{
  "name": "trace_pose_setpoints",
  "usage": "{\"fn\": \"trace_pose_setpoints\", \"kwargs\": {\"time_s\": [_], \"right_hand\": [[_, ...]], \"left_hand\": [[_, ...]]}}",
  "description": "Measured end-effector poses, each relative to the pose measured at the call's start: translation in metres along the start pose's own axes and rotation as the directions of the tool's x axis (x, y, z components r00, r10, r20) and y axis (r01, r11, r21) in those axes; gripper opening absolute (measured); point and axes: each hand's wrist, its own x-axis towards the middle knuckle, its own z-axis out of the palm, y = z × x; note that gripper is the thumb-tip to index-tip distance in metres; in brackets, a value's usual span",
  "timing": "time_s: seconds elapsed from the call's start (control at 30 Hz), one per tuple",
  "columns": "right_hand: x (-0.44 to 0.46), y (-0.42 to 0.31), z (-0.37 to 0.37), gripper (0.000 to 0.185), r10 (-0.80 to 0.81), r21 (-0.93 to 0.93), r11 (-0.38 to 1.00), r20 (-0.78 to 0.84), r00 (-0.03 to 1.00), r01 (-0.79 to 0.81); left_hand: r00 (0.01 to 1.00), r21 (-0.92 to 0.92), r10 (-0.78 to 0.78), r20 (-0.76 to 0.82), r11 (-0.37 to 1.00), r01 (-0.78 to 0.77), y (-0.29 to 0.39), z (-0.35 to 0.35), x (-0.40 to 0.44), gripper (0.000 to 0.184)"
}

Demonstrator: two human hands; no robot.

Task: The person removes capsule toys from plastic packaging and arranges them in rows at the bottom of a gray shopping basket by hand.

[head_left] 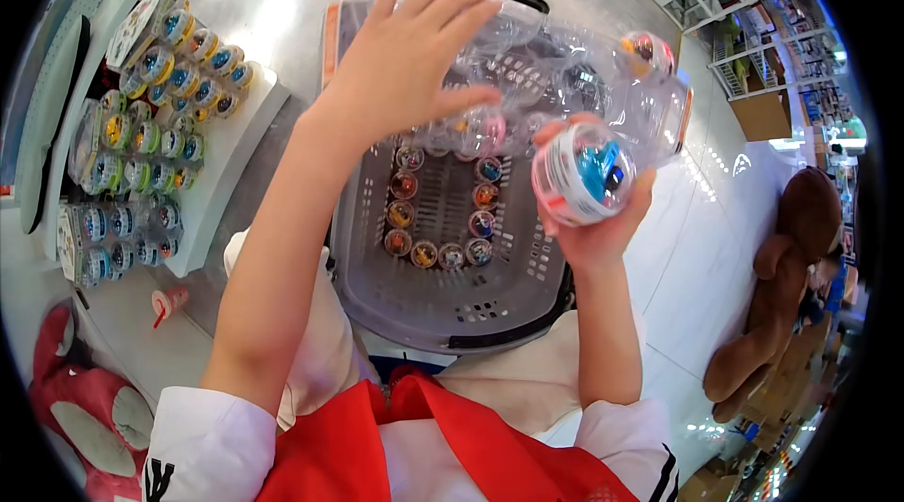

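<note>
My right hand (603, 229) is closed round a clear plastic tub (576, 172) with a white and pink label and a blue toy inside. My left hand (405, 55) is open, fingers spread, above clear moulded plastic packaging (612, 92). That packaging lies across the far part of a grey shopping basket (424, 299). Another tub (648, 55), with a yellow and dark toy, sits at the packaging's right end. Under my left hand, a pinkish tub (482, 130) is partly hidden. Several small round toy containers (424, 254) line the basket in a U shape.
Left of the basket, a white display shelf (231, 168) carries stacked clear toy tubs (184, 78). A pink cup (169, 304) with a straw and a pink plush toy (94, 408) are lower left. At right are a brown plush (786, 285), a cardboard box (761, 116) and stocked racks.
</note>
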Motion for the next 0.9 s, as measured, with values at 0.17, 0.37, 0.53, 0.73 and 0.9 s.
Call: {"fn": "trace_pose_setpoints", "kwargs": {"time_s": [0.17,0.37,0.53,0.73,0.9], "right_hand": [[-0.017,0.016,0.013,0.084,0.324,-0.053,0.946,0.11,0.94,-0.32],[-0.02,0.108,-0.044,0.07,0.72,-0.447,0.569,-0.136,0.681,-0.69],[-0.015,0.239,-0.144,0.058,0.661,-0.537,0.222,-0.531,0.531,-0.814],[0.006,0.332,-0.153,0.065,0.149,-0.753,0.139,-0.626,0.765,-0.643],[0.03,0.357,-0.132,0.062,-0.005,-0.775,0.138,-0.623,0.782,-0.617]], "left_hand": [[0.999,0.122,0.025,-0.027,0.992,-0.022,-0.013,0.015,0.011,0.062],[0.995,0.024,-0.012,0.096,1.0,0.009,-0.024,-0.01,0.027,0.071],[0.994,0.005,-0.009,0.112,1.0,0.009,-0.026,-0.004,0.026,0.074],[0.986,-0.015,-0.036,0.163,0.999,0.039,-0.028,-0.006,0.031,0.074],[0.986,-0.037,-0.046,0.158,0.998,0.052,-0.028,-0.002,0.038,0.072]]}}
